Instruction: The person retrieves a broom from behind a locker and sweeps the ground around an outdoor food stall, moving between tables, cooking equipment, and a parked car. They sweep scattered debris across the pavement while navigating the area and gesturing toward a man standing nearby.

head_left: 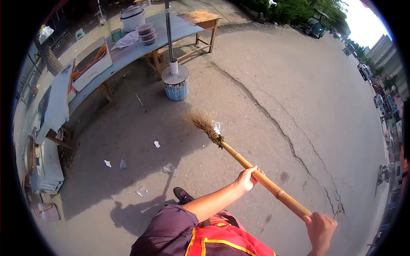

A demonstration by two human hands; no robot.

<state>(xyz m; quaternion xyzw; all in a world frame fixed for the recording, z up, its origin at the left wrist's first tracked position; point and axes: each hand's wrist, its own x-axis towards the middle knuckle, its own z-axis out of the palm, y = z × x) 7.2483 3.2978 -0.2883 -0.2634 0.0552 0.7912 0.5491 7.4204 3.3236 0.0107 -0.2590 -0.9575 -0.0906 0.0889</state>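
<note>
A broom (282, 196) with a long bamboo handle slants across the view in front of me. My left hand (247, 178) is wrapped round the middle of the handle, while my right hand (320, 230) grips its upper end at the lower right. The straw bristles (204, 124) are down at the pavement and look slightly blurred at their tips. Right beside them lies a crumpled white scrap (217, 127). Left of the broom, a white paper scrap (157, 144), another scrap (107, 163) and a clear plastic piece (169, 168) are scattered on the ground.
A weighted blue drum (176, 90) holds an upright pole (169, 34) beyond the bristles. Behind it stretches a long table (141, 46) bearing a white pot (133, 19), stacked tubs and a foam box (92, 64). Cracks (273, 121) run through the pavement. Parked vehicles line the far right.
</note>
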